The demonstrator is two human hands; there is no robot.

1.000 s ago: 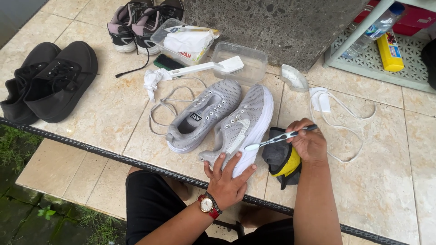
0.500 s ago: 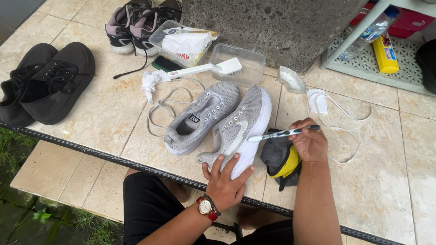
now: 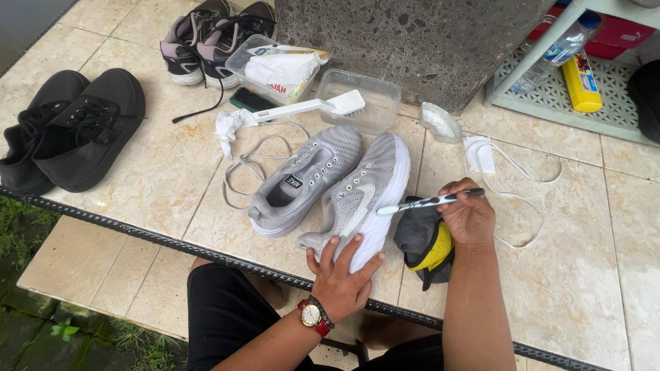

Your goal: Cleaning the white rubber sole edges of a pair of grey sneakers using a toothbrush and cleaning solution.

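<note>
Grey mesh and a white foam sole made up the running shoe (image 3: 364, 199) that lay tipped on its side on the tiled ledge (image 3: 158, 178), just beside its upright partner (image 3: 302, 182). Pressing the heel end down, the left hand (image 3: 342, 282) lay flat with its fingers spread. That shoe looked light, with a soft, yielding upper, so the firmer sole and heel seemed the surest places to pin it. Further right, the right hand (image 3: 469, 216) was closed around a toothbrush (image 3: 426, 202), bristles touching the sole's edge, above a grey-and-yellow cloth (image 3: 425, 242).
</note>
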